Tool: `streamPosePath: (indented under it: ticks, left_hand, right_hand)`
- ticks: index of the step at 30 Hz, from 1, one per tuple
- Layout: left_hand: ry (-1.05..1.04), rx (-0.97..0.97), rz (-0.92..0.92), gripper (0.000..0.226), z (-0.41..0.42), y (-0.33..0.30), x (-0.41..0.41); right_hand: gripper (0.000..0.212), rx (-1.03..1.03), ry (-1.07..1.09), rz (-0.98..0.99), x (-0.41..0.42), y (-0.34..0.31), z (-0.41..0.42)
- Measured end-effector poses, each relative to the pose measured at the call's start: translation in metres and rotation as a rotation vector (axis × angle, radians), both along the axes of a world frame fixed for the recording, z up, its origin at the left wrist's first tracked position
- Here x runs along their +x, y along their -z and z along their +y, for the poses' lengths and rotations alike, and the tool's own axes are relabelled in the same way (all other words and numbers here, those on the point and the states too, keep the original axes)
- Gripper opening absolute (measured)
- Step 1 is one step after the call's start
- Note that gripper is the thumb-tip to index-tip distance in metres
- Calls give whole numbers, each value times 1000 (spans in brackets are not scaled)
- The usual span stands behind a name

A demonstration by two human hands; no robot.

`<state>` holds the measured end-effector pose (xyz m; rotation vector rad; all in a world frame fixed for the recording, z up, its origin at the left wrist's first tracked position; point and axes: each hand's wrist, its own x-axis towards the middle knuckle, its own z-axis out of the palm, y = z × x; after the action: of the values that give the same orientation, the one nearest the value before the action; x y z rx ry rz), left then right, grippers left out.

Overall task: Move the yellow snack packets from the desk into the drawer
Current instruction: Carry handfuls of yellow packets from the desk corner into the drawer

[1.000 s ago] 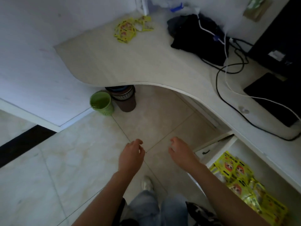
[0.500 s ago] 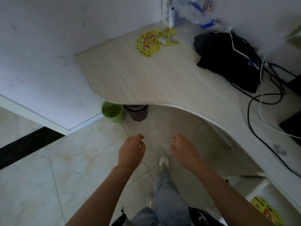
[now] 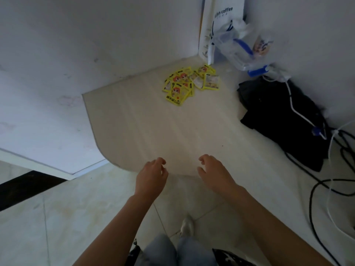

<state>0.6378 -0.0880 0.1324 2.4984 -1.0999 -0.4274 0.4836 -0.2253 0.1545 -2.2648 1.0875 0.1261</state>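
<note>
Several yellow snack packets point(image 3: 184, 85) with a cartoon print lie in a loose pile on the pale wooden desk point(image 3: 163, 131), near its far corner by the wall. My left hand point(image 3: 151, 177) and my right hand point(image 3: 215, 173) hover side by side over the desk's near curved edge, well short of the pile. Both have loosely curled fingers and hold nothing. The drawer is out of view.
A black bag point(image 3: 284, 120) lies on the desk's right, with black and white cables point(image 3: 326, 169) trailing from it. A clear plastic bag point(image 3: 240, 48) and a white paper bag point(image 3: 221, 22) stand in the far corner. Walls close the desk's left and back.
My view has swung up and left, away from the open drawer, which has left the frame. Both empty hands have moved forward from over the floor to the desk's edge.
</note>
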Motion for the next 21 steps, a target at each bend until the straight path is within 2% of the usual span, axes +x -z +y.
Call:
streamPosePath:
  ticks: [7,21]
  left_hand:
    - [35,53,11,26,-58,2,64]
    - [188,120,44,30,-182,1,189]
  right_hand:
    - [37,19,7,26,55,2,-62]
    - [34,18,154,36,145,5,-168]
